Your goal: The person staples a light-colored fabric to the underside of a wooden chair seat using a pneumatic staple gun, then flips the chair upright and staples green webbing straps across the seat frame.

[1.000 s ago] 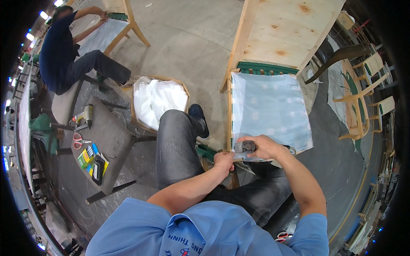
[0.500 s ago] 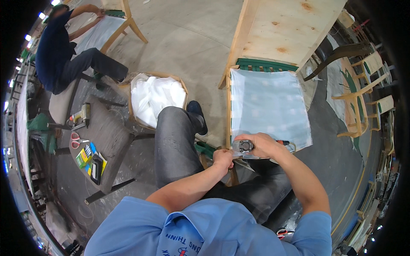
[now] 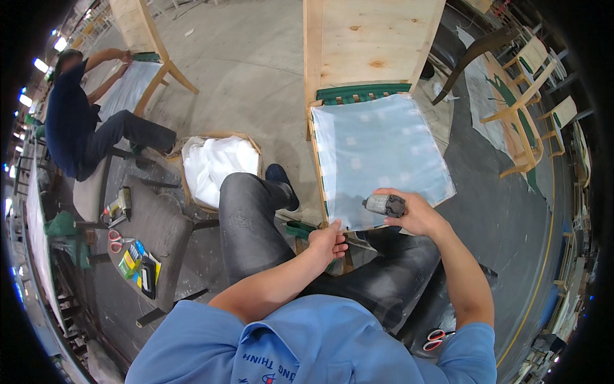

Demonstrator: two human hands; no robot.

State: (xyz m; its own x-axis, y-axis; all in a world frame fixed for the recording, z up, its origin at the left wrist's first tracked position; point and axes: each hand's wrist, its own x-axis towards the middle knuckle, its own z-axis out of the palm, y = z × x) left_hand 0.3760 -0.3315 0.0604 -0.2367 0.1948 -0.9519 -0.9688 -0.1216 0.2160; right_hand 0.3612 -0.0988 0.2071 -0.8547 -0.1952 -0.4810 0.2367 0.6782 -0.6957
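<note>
A wooden chair frame [image 3: 311, 57] with a tall plywood back stands before me. Thin white fabric [image 3: 377, 153] is spread over its seat, with green webbing [image 3: 364, 93] showing at the back edge. At the seat's near left corner, my left hand [image 3: 328, 243] pinches the fabric's edge, thumb on top and fingers curled below. My right hand [image 3: 419, 214] is closed around a grey staple gun [image 3: 384, 205], held over the front part of the seat with its body tilted to the left. The gun's nose is hidden from sight.
A carton [image 3: 260, 153] of white material stands left of my knee. Scissors [image 3: 116, 240], another tool [image 3: 121, 205] and small packets [image 3: 131, 259] lie on a dark seat at left. A co-worker [image 3: 70, 121] handles another chair. More scissors [image 3: 436, 339] lie by my right elbow.
The staple gun has moved away from the near left corner toward the right and tipped over sideways. My left hand stays at that corner. The whole view has shifted.
</note>
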